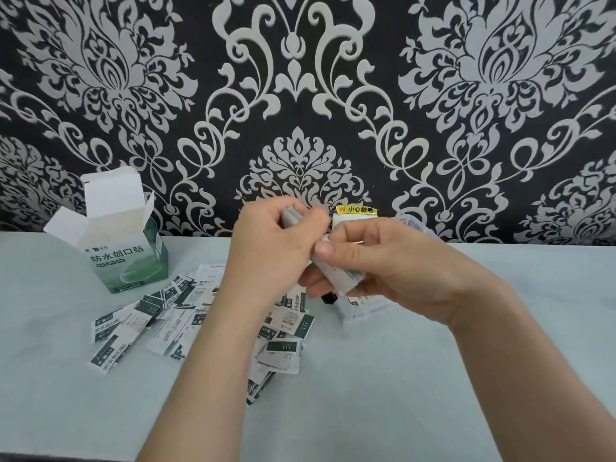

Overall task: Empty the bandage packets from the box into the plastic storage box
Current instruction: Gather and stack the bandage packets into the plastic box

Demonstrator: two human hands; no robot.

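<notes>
A green and white bandage box (123, 241) stands at the left of the table with its top flaps open. Several bandage packets (160, 321) lie scattered on the table in front of it and under my arms. Both hands are raised above the table's middle and hold one stack of packets (336, 271) between them. My left hand (270, 251) grips the stack's upper end. My right hand (383, 271) grips its lower end, thumb on top. A clear plastic storage box (366, 308) sits behind and below my right hand, mostly hidden.
The table (500, 361) has a pale cloth and runs up to a black and silver patterned wall. A white fitting with a yellow warning label (356, 211) sits on the wall just behind my hands.
</notes>
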